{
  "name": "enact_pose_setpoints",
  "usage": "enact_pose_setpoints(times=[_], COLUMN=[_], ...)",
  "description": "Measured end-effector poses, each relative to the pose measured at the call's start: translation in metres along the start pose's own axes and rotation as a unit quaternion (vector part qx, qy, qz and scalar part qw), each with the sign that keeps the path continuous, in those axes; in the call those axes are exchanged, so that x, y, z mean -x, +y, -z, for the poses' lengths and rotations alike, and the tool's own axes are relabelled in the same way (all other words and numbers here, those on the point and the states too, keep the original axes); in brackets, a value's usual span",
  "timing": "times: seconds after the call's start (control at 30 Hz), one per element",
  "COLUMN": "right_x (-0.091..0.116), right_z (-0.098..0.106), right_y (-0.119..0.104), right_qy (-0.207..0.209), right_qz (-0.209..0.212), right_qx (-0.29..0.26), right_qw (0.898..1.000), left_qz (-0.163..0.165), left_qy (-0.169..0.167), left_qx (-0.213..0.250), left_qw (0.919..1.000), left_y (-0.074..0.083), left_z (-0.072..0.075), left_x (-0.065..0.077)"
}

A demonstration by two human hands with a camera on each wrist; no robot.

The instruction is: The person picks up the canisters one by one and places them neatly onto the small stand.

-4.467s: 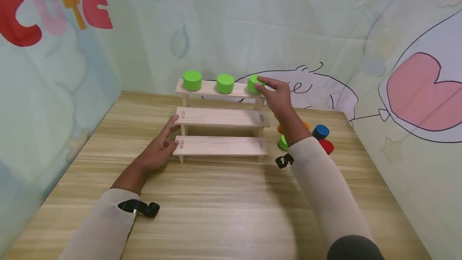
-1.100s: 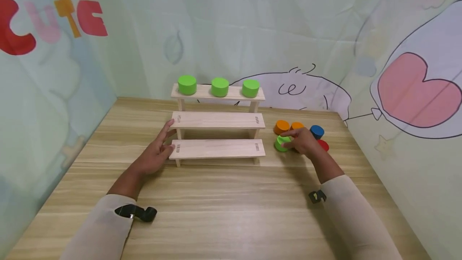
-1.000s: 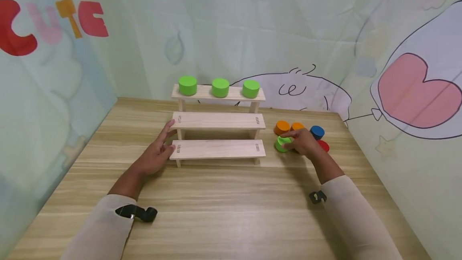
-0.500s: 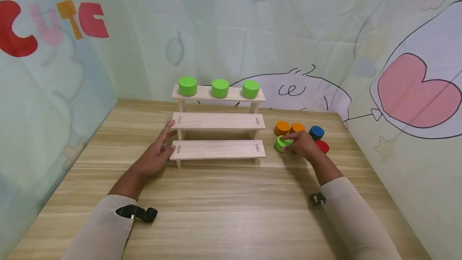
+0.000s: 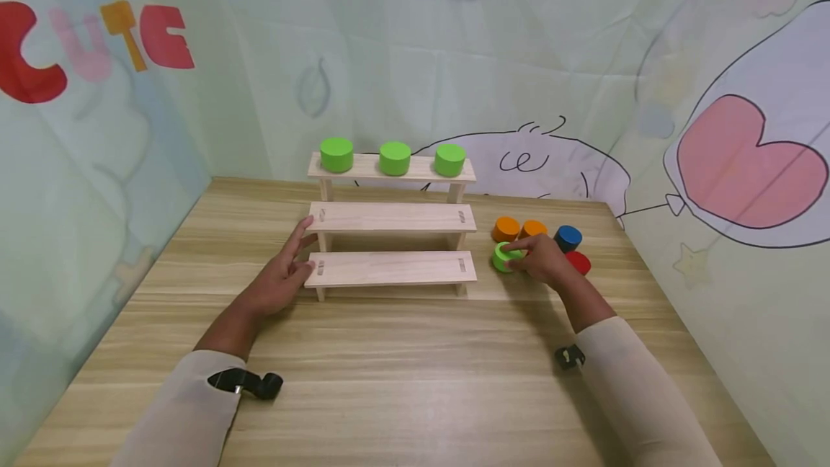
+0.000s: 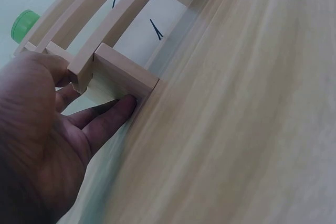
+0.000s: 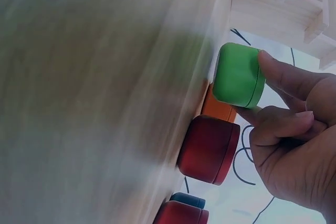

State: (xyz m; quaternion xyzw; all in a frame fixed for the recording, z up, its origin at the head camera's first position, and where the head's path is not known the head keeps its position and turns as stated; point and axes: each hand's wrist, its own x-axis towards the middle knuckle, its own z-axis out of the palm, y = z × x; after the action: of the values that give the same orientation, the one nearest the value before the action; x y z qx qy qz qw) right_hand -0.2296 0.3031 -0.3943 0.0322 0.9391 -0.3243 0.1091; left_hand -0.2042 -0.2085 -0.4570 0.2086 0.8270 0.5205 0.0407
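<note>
A wooden three-tier stand (image 5: 392, 267) stands on the table, with three green round blocks spaced along its top tier: left (image 5: 336, 156), middle (image 5: 395, 158) and right (image 5: 450, 161). My left hand (image 5: 280, 276) rests against the stand's left end, fingers extended, thumb at the bottom tier and forefinger at the middle one. To the stand's right, my right hand (image 5: 543, 259) pinches another green round block (image 7: 239, 74) between thumb and finger. In the right wrist view, that block has a thin line around it near one end. The other fingers of this hand are curled in.
Behind the right hand lie two orange blocks, one on the left (image 5: 506, 228) and one on the right (image 5: 534, 229), and a blue block (image 5: 568, 238). A red block (image 5: 578, 263) sits by the wrist; another red block (image 7: 208, 149) is mostly hidden in the head view. Printed cloth walls surround the table.
Since the oldest frame, my right hand has let go of the right-hand block on the top tier and come down to the green block on the table. The left hand stays put.
</note>
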Motion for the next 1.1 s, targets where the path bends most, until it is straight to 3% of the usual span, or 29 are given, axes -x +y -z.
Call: enact_pose_setpoints(times=[0.83, 0.97, 1.1], right_x=[0.014, 0.017, 0.019], right_z=[0.003, 0.003, 0.004], right_y=[-0.021, -0.026, -0.032], right_qy=[0.074, 0.099, 0.117], right_qz=[0.062, 0.069, 0.045], right_qx=[-0.018, -0.048, -0.091], right_qw=[0.995, 0.991, 0.988], left_qz=[0.006, 0.004, 0.002], left_qy=[-0.001, -0.002, -0.001], left_qx=[-0.001, 0.0, 0.002], left_qw=[1.0, 1.0, 1.0], left_y=[0.0, 0.002, 0.002], left_z=[-0.001, 0.0, 0.0], left_x=[0.0, 0.001, 0.0])
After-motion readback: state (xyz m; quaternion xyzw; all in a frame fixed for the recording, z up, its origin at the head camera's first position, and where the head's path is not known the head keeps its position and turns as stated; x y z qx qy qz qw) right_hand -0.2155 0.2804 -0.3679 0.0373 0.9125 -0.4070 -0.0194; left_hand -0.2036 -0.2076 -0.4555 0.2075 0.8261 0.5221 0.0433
